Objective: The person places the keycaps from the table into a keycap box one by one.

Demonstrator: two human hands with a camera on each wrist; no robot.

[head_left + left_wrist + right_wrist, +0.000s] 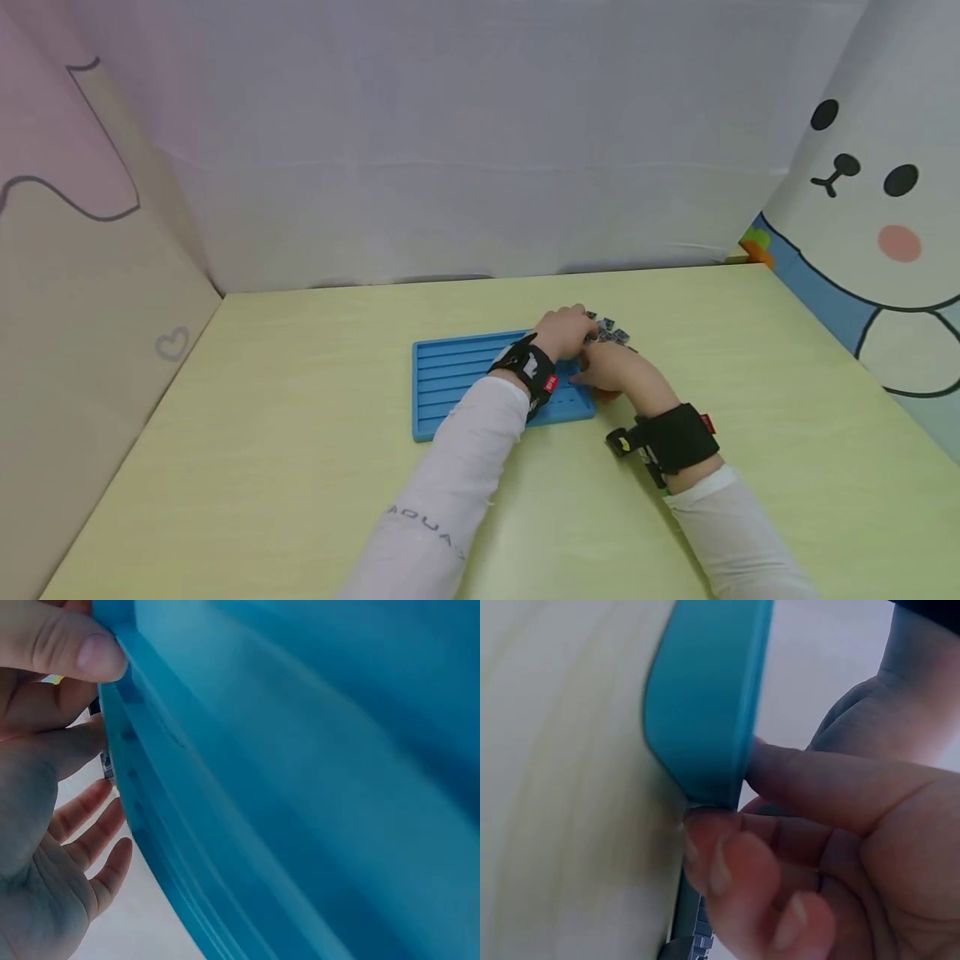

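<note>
A shallow blue tray (468,367) with raised ridges lies at the middle of the table. At its far right corner, my left hand (566,331) holds the rim: in the left wrist view the thumb (101,656) overlaps the tray's edge and a bent finger shows behind it. My right hand (618,368) pinches the tray's right edge, and in the right wrist view its thumb (802,776) is on the top rim with curled fingers (742,866) beneath. Small dark grey pieces (615,335) lie just beyond both hands, partly hidden by them.
The pale yellow table (300,500) spreads around the tray. A white sheet (480,167) hangs behind its far edge, with printed panels (862,208) at the right and left. Both wrists wear black straps.
</note>
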